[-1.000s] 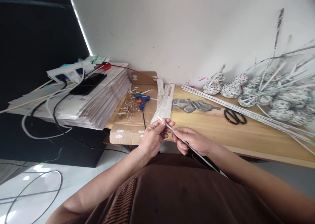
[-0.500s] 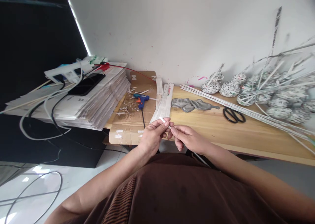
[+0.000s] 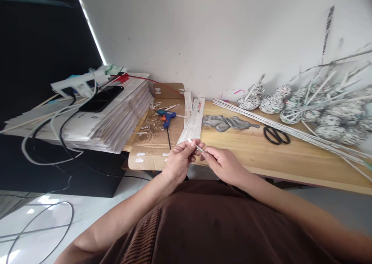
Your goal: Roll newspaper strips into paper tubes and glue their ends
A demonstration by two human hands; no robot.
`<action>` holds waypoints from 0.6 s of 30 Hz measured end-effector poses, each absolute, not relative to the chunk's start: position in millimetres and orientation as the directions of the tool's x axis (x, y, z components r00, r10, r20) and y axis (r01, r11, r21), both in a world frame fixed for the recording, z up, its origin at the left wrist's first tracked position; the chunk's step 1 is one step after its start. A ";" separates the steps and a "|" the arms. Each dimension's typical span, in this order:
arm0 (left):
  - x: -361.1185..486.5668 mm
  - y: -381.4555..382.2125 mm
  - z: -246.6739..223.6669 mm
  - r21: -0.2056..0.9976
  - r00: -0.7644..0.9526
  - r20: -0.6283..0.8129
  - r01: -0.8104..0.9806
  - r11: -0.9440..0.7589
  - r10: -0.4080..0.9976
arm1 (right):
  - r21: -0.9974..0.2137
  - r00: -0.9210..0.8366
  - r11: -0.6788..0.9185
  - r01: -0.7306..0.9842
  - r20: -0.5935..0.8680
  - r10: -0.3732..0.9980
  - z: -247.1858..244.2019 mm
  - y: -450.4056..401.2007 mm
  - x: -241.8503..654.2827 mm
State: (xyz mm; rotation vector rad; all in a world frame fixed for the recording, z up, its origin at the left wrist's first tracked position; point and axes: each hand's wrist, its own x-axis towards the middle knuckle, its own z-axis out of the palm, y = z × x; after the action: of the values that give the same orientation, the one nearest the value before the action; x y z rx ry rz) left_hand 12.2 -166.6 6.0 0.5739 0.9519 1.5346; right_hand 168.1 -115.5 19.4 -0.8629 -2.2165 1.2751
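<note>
Between my two hands runs a thin white rolled paper stick (image 3: 200, 148), held over the front edge of the table. My left hand (image 3: 180, 155) pinches it near its white tip, thumb on top. Close beside it, my right hand (image 3: 222, 164) is closed on the same stick, fingers curled and thumb pressed against it. Past my right hand the rest of the stick is hidden. Just behind my left hand lie flat strips of printed paper (image 3: 192, 124). A blue glue gun (image 3: 167, 119) rests on a cardboard sheet (image 3: 148, 150) littered with paper scraps.
A grey cloth (image 3: 226, 123) and black-handled scissors (image 3: 276, 135) lie on the wooden table (image 3: 250, 151). Long paper sticks (image 3: 261, 120) stretch toward woven paper gourds (image 3: 273, 101) at the right. On the left, a phone (image 3: 101, 98) and cables top a paper stack (image 3: 116, 120).
My right hand has turned, its lower fingers now curled in rather than hanging down. More of the stick shows between my hands; the length trailing below my right hand is no longer visible.
</note>
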 end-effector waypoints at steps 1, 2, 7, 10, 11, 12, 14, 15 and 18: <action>12.6 -166.9 6.3 0.821 -0.195 -0.152 -0.571 0.014 0.969 | -0.937 -0.733 0.241 0.254 -0.024 0.679 16.9 -114.4 167.7; 13.0 -167.0 6.4 0.817 -0.189 -0.149 -0.576 0.013 0.971 | -0.975 -0.767 0.068 0.210 -0.121 0.631 14.5 -113.0 167.3; 14.4 -166.1 4.9 0.784 -0.151 -0.143 -0.621 0.019 0.978 | -0.958 -0.822 -0.242 0.156 -0.262 0.505 15.1 -108.5 167.4; 14.8 -164.7 3.3 0.774 -0.167 -0.151 -0.634 0.011 0.974 | -0.947 -0.727 0.201 0.250 -0.046 0.685 22.6 -111.8 168.3; 15.0 -164.5 3.0 0.772 -0.176 -0.152 -0.636 0.006 0.973 | -0.909 -0.705 0.319 0.269 0.040 0.708 24.0 -113.2 168.5; 15.1 -164.3 2.8 0.769 -0.181 -0.153 -0.639 0.002 0.972 | -0.887 -0.697 0.373 0.273 0.085 0.712 24.5 -114.2 168.6; 15.2 -164.6 2.7 0.761 -0.172 -0.150 -0.649 0.002 0.974 | -0.937 -0.721 0.263 0.232 0.016 0.693 22.8 -114.4 168.5; 15.3 -164.8 2.8 0.754 -0.163 -0.149 -0.656 0.006 0.975 | -0.973 -0.753 0.121 0.198 -0.071 0.654 21.2 -113.5 168.5; 15.0 -165.6 2.6 0.738 -0.141 -0.157 -0.675 0.020 0.977 | -0.948 -0.858 -0.296 0.112 -0.243 0.453 17.1 -108.8 168.2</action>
State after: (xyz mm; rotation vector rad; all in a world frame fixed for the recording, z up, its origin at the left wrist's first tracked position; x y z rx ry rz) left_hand 15.0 -165.6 2.6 0.4895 0.8171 1.5332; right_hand 168.2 -108.8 17.1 -0.7126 -1.7113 2.2550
